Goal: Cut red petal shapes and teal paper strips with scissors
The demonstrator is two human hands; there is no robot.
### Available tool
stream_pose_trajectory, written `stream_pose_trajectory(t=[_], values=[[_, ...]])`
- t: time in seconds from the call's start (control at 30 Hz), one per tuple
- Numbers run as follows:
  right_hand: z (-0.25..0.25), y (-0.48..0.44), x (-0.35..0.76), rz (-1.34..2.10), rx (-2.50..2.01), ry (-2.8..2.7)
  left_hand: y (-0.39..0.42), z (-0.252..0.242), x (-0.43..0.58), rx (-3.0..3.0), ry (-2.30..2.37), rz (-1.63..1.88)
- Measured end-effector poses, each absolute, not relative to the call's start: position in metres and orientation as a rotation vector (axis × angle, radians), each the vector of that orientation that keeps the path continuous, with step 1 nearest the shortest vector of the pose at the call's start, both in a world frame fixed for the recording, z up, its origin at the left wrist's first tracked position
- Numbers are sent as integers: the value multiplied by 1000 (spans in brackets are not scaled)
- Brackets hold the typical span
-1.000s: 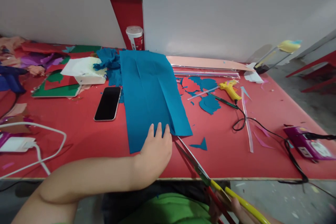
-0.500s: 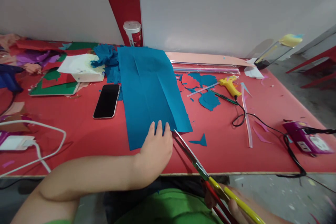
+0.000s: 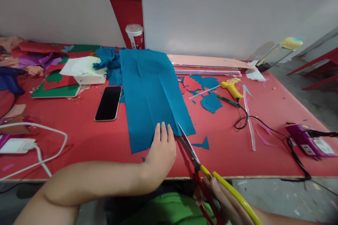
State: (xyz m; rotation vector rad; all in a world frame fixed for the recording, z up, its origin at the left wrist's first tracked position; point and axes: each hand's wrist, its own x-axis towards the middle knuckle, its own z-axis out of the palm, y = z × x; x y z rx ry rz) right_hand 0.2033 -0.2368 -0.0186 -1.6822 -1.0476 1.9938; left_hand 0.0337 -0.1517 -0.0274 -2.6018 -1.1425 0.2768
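A large creased sheet of blue paper (image 3: 150, 91) lies across the middle of the red table. My left hand (image 3: 162, 153) rests on its near edge with the fingers stretched out flat. In my right hand (image 3: 219, 197) is a pair of scissors (image 3: 194, 158) with one yellow and one red handle. The blades are apart, and the upper one lies over the sheet's near edge, just right of my left fingertips. A small blue offcut (image 3: 204, 143) lies right of the blades.
A phone (image 3: 108, 103) lies left of the sheet. To the right are cut blue shapes (image 3: 211, 102), a yellow glue gun (image 3: 232, 88) with its cord, and a purple power box (image 3: 308, 140). A paper cup (image 3: 135, 36) stands behind. White cables (image 3: 64, 137) run at the left.
The scissors have moved forward and left, so a blade now overlaps the sheet's near edge. My left hand has shifted slightly right on the paper.
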Motion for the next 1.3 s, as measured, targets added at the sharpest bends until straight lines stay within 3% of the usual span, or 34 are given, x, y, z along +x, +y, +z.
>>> stream_pose_trajectory(t=[0.43,1.3], values=[[-23,-232,187,2006,-1743,-891,-157,-39,35,-2605,-990,107],[-14,-228,178,2083,-1911,-682,-158,-41,34,-2631,-973,168]])
